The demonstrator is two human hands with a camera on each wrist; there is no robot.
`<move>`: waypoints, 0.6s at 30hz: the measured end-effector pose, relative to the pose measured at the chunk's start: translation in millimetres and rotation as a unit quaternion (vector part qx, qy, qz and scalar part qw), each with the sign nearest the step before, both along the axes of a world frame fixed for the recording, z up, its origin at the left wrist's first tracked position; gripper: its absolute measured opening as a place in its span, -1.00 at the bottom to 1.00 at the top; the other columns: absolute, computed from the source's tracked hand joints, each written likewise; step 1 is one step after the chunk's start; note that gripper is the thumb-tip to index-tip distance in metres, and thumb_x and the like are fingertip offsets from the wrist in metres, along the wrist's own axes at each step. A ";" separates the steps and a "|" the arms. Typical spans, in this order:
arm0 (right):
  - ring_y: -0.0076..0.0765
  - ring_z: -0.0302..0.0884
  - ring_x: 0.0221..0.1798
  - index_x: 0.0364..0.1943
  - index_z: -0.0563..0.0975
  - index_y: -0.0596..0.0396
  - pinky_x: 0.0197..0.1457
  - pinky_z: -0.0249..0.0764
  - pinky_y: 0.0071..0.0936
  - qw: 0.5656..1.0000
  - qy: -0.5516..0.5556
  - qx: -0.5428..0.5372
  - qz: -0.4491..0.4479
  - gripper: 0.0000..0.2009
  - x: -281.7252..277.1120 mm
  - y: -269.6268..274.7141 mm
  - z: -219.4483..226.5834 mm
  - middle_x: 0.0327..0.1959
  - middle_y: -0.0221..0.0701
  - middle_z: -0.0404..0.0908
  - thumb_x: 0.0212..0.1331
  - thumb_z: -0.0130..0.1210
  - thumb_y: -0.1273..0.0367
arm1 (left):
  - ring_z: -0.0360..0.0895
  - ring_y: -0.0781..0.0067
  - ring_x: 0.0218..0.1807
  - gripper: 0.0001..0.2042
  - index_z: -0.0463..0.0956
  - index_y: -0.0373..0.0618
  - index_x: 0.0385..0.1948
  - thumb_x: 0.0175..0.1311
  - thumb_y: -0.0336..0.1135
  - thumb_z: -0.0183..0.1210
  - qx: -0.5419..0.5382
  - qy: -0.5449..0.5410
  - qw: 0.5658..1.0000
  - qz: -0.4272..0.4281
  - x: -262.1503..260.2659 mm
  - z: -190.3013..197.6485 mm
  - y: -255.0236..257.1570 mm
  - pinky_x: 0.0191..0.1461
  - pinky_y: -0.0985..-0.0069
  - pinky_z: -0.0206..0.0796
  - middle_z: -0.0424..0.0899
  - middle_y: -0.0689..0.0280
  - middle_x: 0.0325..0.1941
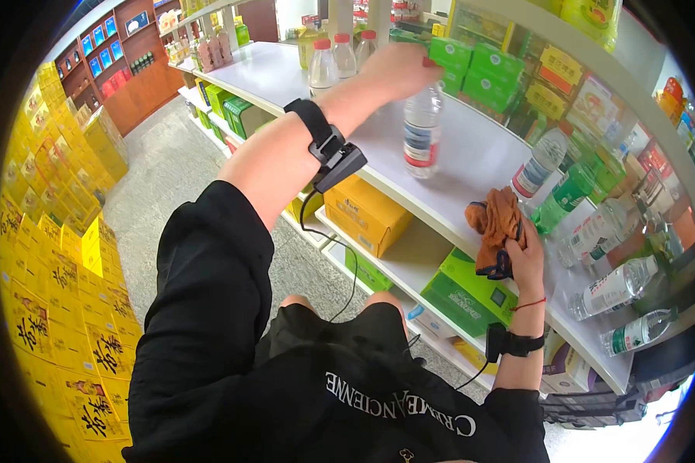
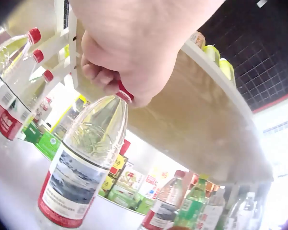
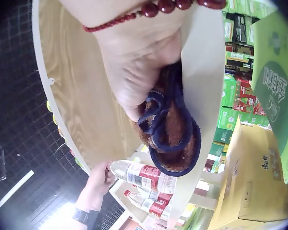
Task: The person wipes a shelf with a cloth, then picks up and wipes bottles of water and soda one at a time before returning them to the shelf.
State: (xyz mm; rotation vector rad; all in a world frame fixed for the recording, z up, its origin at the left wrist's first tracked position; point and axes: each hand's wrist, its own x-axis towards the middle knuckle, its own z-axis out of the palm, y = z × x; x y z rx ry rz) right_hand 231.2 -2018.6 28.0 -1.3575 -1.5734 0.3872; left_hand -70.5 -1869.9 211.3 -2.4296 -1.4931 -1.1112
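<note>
My left hand [image 1: 404, 71] grips the red cap of a clear water bottle [image 1: 422, 133] from above, fingers curled round it. In the left wrist view the bottle [image 2: 81, 163] shows a landscape label with a red band, and it leans a little. My right hand [image 1: 527, 261] holds a bunched brown cloth [image 1: 496, 228] with dark blue edging over the shelf's front edge. Folds of the cloth [image 3: 175, 129] hang below the fingers in the right wrist view. Close past the cloth stands another red-label water bottle [image 1: 539, 166].
Several bottles, among them a green one [image 1: 567, 193], line the white shelf [image 1: 471, 174] at right. Red-capped bottles [image 1: 322, 65] stand at left. Green boxes [image 1: 493, 73] sit behind. On the lower shelf are a yellow box [image 1: 363, 214] and a green box [image 1: 467, 297]. Yellow cartons [image 1: 54, 309] are stacked at far left.
</note>
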 end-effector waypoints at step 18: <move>-0.35 0.38 0.11 0.17 0.32 0.27 0.21 0.23 -0.50 0.974 0.165 0.156 -0.008 -0.51 -77.2 33.2 110.7 0.08 -0.23 0.44 0.11 0.00 0.39 | 0.55 -0.02 -0.16 -0.59 0.46 -0.22 -0.21 0.23 0.00 -0.10 -0.039 -0.005 0.992 -0.122 81.1 -19.5 -44.5 -0.07 0.19 0.37 0.61 -0.01 -0.25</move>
